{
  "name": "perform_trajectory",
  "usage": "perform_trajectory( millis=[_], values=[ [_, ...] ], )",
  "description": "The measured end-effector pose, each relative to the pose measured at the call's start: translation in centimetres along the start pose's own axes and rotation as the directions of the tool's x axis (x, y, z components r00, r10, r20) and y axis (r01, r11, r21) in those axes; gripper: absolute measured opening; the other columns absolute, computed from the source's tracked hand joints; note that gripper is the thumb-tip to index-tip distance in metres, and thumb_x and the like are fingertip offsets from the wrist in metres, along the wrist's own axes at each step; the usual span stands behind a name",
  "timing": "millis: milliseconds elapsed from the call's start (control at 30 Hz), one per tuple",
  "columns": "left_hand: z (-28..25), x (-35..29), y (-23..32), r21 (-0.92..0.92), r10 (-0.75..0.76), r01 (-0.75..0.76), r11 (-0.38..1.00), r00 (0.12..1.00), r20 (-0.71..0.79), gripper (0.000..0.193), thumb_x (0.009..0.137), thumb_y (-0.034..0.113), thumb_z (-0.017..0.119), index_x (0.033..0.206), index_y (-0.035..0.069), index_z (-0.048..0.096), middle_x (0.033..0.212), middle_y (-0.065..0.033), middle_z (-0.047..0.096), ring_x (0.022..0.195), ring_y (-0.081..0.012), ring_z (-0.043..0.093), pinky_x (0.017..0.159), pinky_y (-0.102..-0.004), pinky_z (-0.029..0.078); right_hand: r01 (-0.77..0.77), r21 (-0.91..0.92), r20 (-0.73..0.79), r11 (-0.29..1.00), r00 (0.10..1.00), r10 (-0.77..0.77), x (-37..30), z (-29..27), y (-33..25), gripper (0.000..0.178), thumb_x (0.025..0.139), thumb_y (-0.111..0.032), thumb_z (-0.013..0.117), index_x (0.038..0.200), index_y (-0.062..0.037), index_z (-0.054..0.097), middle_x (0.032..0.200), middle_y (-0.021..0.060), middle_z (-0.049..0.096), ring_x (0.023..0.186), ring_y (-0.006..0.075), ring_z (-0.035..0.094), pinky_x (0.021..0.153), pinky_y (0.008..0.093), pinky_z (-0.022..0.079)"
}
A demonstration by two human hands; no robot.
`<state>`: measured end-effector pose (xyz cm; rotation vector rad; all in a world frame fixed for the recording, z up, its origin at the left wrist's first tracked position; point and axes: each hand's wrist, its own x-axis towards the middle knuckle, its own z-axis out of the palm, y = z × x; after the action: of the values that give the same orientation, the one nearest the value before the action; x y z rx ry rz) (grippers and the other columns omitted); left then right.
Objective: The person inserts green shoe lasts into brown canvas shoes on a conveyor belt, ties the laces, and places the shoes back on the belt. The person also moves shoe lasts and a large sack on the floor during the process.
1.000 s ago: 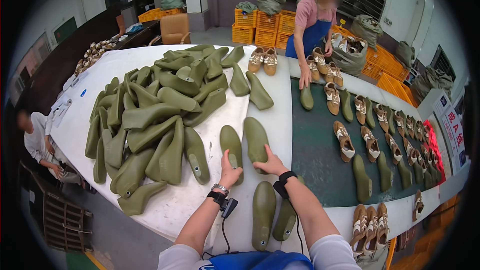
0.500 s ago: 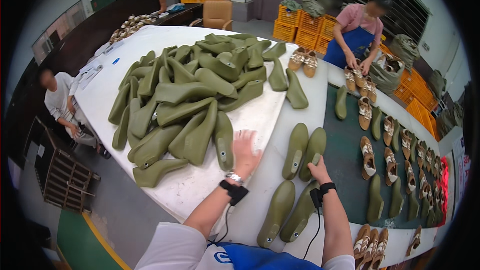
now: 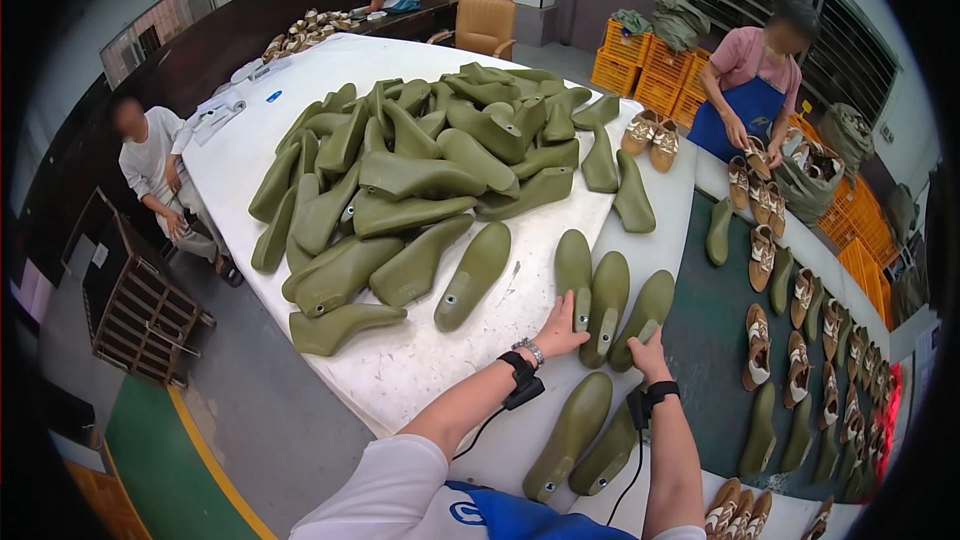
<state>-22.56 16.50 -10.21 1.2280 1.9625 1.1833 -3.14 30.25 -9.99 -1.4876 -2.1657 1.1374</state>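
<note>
My left hand (image 3: pixel 563 329) is closed around the heel end of an olive-green shoe last (image 3: pixel 573 265), its toe pointing away from me. Just right of it lies another green last (image 3: pixel 607 305), sole up, with a metal-ringed hole near its heel. My right hand (image 3: pixel 648 352) grips the heel of a third last (image 3: pixel 651 298), thumb on top. Closer to me, a further pair rests on the table: one last (image 3: pixel 572 435) in full view, the other (image 3: pixel 610 455) partly covered by my right wrist. A large heap of lasts (image 3: pixel 420 175) fills the table to the left.
A green mat (image 3: pixel 715 340) on the right holds rows of brown-and-white shoes (image 3: pixel 757 340) and lasts. Beyond it a co-worker in a blue apron (image 3: pixel 745 115) handles shoes. Another person (image 3: pixel 155 165) sits at left. Orange crates (image 3: pixel 660 75) stand behind.
My left hand has moved right from the heap's edge and now holds a last beside the pair. A last at that edge has shifted. My right hand keeps its grip; the view has turned left.
</note>
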Motion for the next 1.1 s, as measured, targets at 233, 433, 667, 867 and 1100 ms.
perform_trajectory(
  millis=[233,433,667,867,1100],
  values=[
    [-13.5,-3.5,-4.2,0.695,0.370,0.088,0.714,0.796,-0.480,0.079,0.064,0.026,0.075,0.133,0.009,0.042,0.129,-0.0184,0.045,0.126,-0.0360,0.035,0.099,-0.0432,0.036,0.037,0.066,-0.027,0.997,0.999,-0.036,0.4,0.9,0.7,0.089,0.076,-0.028,0.062,0.144,0.0044,0.016,0.131,0.0284,0.047,0.121,0.0386,0.048,0.101,0.0383,0.038],
    [-14.4,-3.4,-6.6,0.033,-0.225,0.248,0.968,0.923,-0.313,0.073,0.071,0.018,0.064,0.138,0.007,0.037,0.109,-0.0254,0.062,0.098,-0.0390,0.061,0.085,-0.0415,0.049,0.010,0.047,-0.022,0.999,1.000,-0.009,0.4,1.2,0.1,0.088,0.076,-0.028,0.062,0.144,0.0040,0.017,0.133,0.0281,0.045,0.123,0.0386,0.046,0.102,0.0381,0.038],
    [-8.4,-0.3,-3.8,0.174,0.029,-0.010,0.985,0.994,-0.103,0.076,0.077,0.033,0.068,0.138,0.000,0.037,0.128,-0.0247,0.051,0.118,-0.0381,0.049,0.099,-0.0393,0.041,0.013,0.097,-0.037,0.995,0.999,-0.010,0.0,0.8,-1.0,0.088,0.075,-0.027,0.063,0.143,0.0046,0.016,0.131,0.0283,0.047,0.121,0.0381,0.048,0.101,0.0377,0.038],
    [-19.8,-4.2,-9.9,0.663,0.105,0.392,0.638,0.808,-0.579,0.078,0.064,0.028,0.077,0.131,0.008,0.042,0.131,-0.0147,0.043,0.123,-0.0354,0.038,0.095,-0.0542,0.033,0.020,0.098,-0.084,0.995,0.996,-0.012,0.1,1.4,-0.4,0.088,0.075,-0.026,0.062,0.143,0.0073,0.016,0.130,0.0297,0.048,0.121,0.0388,0.049,0.101,0.0378,0.038],
    [-22.2,-5.7,-10.4,0.455,-0.288,0.608,0.651,0.752,-0.593,0.072,0.065,0.044,0.076,0.119,-0.001,0.057,0.123,-0.0250,0.054,0.118,-0.0362,0.050,0.095,-0.0450,0.042,-0.006,0.069,-0.079,0.998,0.997,0.011,0.4,1.7,-0.4,0.089,0.075,-0.027,0.063,0.142,0.0077,0.017,0.131,0.0306,0.046,0.122,0.0396,0.047,0.102,0.0384,0.037]
  ],
)
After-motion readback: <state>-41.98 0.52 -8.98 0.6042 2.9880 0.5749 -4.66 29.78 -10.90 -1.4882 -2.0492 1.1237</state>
